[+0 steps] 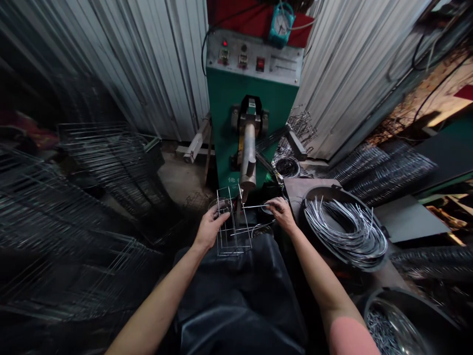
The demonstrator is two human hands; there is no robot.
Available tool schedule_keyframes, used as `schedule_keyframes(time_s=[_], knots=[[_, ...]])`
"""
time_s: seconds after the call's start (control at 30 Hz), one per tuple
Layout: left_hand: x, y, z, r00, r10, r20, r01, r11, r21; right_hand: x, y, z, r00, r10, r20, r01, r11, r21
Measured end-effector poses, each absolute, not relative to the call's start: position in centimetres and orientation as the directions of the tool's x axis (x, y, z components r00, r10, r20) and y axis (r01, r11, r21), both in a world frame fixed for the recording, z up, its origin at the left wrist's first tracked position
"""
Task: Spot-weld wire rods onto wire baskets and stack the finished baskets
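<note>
My left hand (213, 223) is closed on the left side of a small wire frame (233, 254), a boxy grid of thin metal rods. The frame hangs over my lap, its upper part by the electrode tip of a green spot welding machine (225, 133). My right hand (281, 213) pinches the right end of a thin metal rod (254, 206). That rod runs left to the frame, just under the machine's steel arm (248, 162). Whether the rod touches the frame or the electrode I cannot tell.
To my right, a round pan (308, 222) holds bent wire rods, and a bowl (369, 301) nearer me holds short metal pieces. Stacked wire racks (107, 153) stand at left, blurred. A teal clock (281, 24) sits atop the machine, before corrugated metal walls (166, 59).
</note>
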State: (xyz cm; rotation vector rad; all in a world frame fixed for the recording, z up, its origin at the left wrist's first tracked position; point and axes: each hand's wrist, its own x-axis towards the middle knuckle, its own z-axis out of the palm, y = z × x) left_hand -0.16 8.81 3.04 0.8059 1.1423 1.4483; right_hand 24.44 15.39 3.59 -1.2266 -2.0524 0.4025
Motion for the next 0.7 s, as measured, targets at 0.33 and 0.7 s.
schedule_keyframes(time_s=[0.33, 0.7], knots=[[-0.2, 9.5, 3.4, -0.154, 0.981, -0.121, -0.336, 0.063, 0.940, 24.7, 16.4, 3.6, -0.309, 0.854, 0.418, 0.655, 0.510, -0.557], [-0.6, 10.1, 3.2, -0.159, 0.972, -0.170, -0.360, 0.104, 0.927, 24.7, 17.2, 3.6, -0.347, 0.852, 0.391, 0.638, 0.520, -0.567]])
